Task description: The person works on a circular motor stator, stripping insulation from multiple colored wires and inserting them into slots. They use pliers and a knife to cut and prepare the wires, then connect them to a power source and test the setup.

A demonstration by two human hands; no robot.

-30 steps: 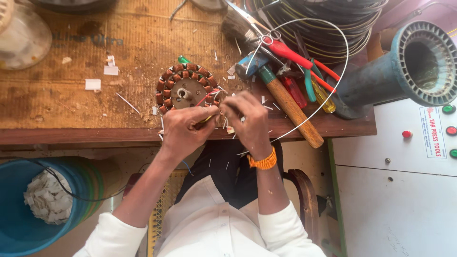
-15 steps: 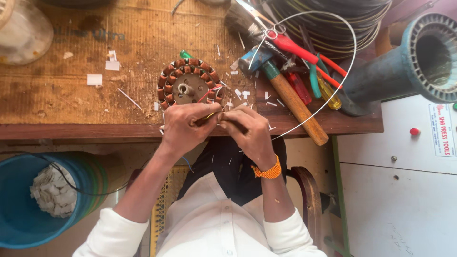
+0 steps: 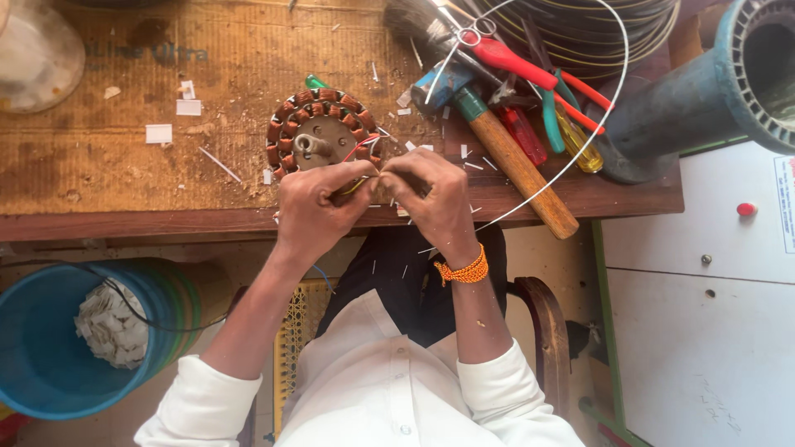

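A round motor stator (image 3: 317,134) with copper windings lies on the wooden workbench (image 3: 124,165) near its front edge. My left hand (image 3: 319,207) and my right hand (image 3: 435,199) meet just in front of it, fingers pinched together on thin red and yellow lead wires (image 3: 362,147) that run from the stator. What sits between the fingertips is mostly hidden. An orange beaded band (image 3: 464,271) circles my right wrist.
A wooden-handled hammer (image 3: 505,157), red-handled pliers (image 3: 517,64), screwdrivers (image 3: 571,132), a brush and coiled cable lie at the back right. A white wire loop (image 3: 592,124) arcs over them. A teal motor housing (image 3: 712,83) stands far right; a blue bucket (image 3: 50,331) sits below left.
My hands have stayed pinched on the wires beside the stator, with only small finger shifts. The view has drifted slightly.
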